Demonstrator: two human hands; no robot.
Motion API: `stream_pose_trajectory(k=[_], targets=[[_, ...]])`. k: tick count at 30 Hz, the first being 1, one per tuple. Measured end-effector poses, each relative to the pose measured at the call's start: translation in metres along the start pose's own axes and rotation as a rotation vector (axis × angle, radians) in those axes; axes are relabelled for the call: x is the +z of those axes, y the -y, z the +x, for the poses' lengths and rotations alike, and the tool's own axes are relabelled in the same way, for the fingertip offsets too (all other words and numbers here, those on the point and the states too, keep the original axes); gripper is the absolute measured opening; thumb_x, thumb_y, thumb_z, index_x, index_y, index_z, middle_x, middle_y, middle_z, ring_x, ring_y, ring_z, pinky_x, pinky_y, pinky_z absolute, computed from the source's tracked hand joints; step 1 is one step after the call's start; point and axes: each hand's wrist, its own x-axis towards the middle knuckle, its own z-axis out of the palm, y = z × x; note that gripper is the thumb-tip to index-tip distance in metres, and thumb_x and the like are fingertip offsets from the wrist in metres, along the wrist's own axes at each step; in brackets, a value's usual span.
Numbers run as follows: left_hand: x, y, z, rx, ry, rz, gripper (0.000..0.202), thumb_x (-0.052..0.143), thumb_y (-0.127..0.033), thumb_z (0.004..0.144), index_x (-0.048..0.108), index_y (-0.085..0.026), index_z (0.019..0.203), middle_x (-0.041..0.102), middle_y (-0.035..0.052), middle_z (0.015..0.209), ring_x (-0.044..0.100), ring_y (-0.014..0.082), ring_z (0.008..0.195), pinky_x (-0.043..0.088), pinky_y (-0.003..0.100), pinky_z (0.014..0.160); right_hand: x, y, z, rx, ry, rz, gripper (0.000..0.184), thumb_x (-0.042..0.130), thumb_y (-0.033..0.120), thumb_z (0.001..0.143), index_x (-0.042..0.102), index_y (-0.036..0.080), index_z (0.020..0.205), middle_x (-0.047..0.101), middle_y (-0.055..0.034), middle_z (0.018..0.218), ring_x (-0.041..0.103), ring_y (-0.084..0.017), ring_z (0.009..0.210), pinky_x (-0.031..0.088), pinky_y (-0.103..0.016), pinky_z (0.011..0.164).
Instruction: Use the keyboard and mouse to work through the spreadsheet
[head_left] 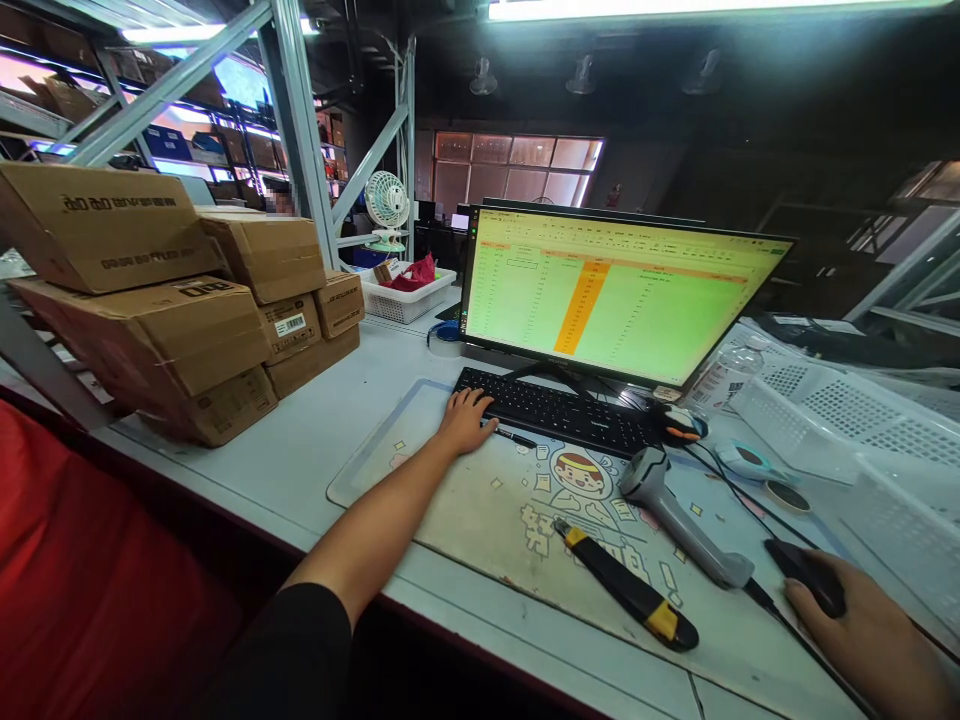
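Note:
My left hand (466, 420) lies at the left end of a black keyboard (559, 410), fingers spread over its keys. A pen (514, 436) rests just right of that hand, along the keyboard's near edge. At the right, my right hand (855, 620) is wrapped over a black computer mouse (814, 577). Between the hands lie a grey barcode scanner (686, 520) with a cable and a black-and-yellow utility knife (630, 590), both on a printed desk mat (480, 530). Behind the keyboard stands a monitor (607, 290) showing a spreadsheet with one orange column.
Stacked cardboard boxes (135, 335) stand on the left of the desk. A white basket (409, 297) with red stuff sits behind, near a fan (387, 200). White plastic baskets (817, 410), a roll of tape (787, 497) and cables are on the right. Someone's red garment (82, 580) shows lower left.

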Motion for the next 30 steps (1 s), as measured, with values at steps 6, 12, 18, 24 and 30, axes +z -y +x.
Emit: stream_pose_trajectory(k=[6,12,18,24,30], targets=[[0.004,0.002,0.001,0.002,-0.026,0.003,0.052,0.055,-0.043,0.103,0.055,-0.024,0.151,0.044,0.0096,0.165,0.032,0.0320,0.156,0.022,0.051,0.131,-0.003,0.007,0.000,0.003,-0.006,-0.010,0.070,0.040,0.066,0.073,0.056,0.016,0.120,0.066,-0.0256,0.127,0.064,-0.047,0.120,0.051,-0.059,0.105],[0.005,0.003,0.001,0.007,-0.016,0.003,0.053,0.055,-0.043,0.102,0.056,-0.022,0.151,0.044,0.0108,0.165,0.032,0.0335,0.156,0.022,0.052,0.130,-0.011,0.020,-0.005,0.024,0.026,-0.051,0.080,0.035,0.069,0.072,0.056,0.013,0.125,0.065,-0.0259,0.129,0.065,-0.045,0.120,0.053,-0.057,0.105],[0.007,0.005,0.002,0.019,-0.034,0.004,0.052,0.054,-0.043,0.102,0.056,-0.023,0.150,0.044,0.0099,0.165,0.034,0.0334,0.155,0.023,0.054,0.130,-0.009,0.014,-0.005,-0.015,-0.022,-0.011,0.075,0.039,0.069,0.070,0.057,0.015,0.120,0.067,-0.0229,0.128,0.067,-0.042,0.120,0.052,-0.051,0.107],[0.006,0.003,0.001,0.012,-0.036,0.024,0.050,0.054,-0.041,0.102,0.057,-0.024,0.149,0.046,0.0093,0.164,0.035,0.0324,0.154,0.024,0.051,0.130,-0.004,0.007,-0.006,-0.052,-0.035,-0.001,0.074,0.039,0.067,0.075,0.057,0.014,0.125,0.067,-0.0235,0.133,0.066,-0.042,0.121,0.052,-0.055,0.105],[0.005,0.001,0.000,0.002,-0.032,0.052,0.051,0.053,-0.041,0.103,0.057,-0.022,0.150,0.046,0.0096,0.164,0.036,0.0331,0.154,0.024,0.050,0.130,0.002,-0.002,-0.005,-0.128,-0.084,0.018,0.067,0.044,0.063,0.081,0.057,0.016,0.125,0.068,-0.0213,0.132,0.066,-0.038,0.120,0.052,-0.052,0.105]])
